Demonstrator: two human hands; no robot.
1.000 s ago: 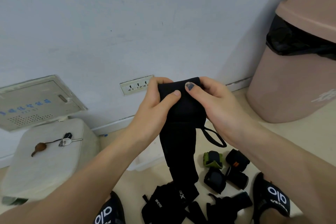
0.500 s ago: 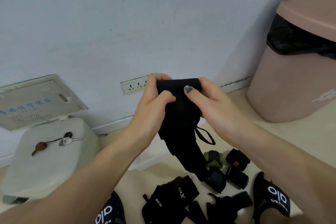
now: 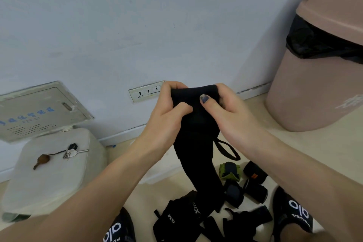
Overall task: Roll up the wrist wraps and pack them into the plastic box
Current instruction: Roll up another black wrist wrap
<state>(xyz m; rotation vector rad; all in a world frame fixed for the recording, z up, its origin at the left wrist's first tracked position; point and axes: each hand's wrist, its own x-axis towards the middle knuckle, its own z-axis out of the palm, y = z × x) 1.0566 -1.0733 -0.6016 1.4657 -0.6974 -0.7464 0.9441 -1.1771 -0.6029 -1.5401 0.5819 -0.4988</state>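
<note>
so the black wrist wrap (image 3: pixel 196 133) is getting held up at chest height, rolled end at the top, long axis running straight down w/ the loose tail dangling toward the pile of wraps (image 3: pixel 206 220) on the floor; left hand (image 3: pixel 167 112) and right hand (image 3: pixel 225 112) are both pinching the top, thumbs in front, about equally close; plastic box isn't clearly showing; next roll prob needs to be turning downward along the tail

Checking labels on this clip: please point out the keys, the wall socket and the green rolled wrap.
keys (image 3: pixel 71 153), head view, on the metal bunch.
wall socket (image 3: pixel 146 93), head view, middle of its plate.
green rolled wrap (image 3: pixel 230 171), head view, its top.
</note>
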